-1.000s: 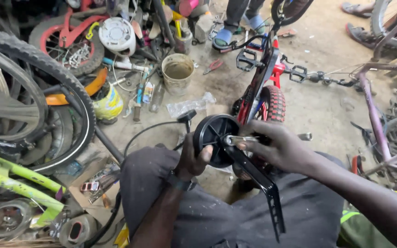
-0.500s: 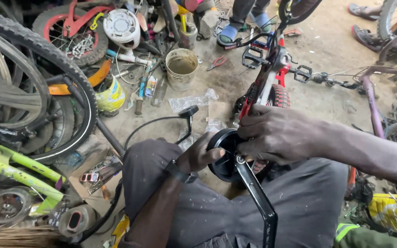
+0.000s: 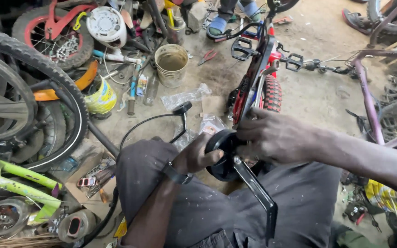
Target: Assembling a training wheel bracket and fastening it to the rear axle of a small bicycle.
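I sit on the ground with a small black training wheel held over my knees. My left hand grips its left rim. My right hand covers the wheel's right side at the hub, fingers curled over it. A black metal bracket arm hangs down from the hub across my lap. Just beyond the wheel stands a small red and black child's bicycle, upside down, with black pedals and a knobbly tyre.
A dirty bucket, red pliers and scattered tools lie on the dirt floor ahead. Large bicycle wheels and a green frame crowd the left. A purple frame stands at the right. Someone's feet in blue sandals are at the back.
My right hand has slid from the bracket onto the wheel's hub. The wheel and both hands sit lower and closer to the red bicycle's rear.
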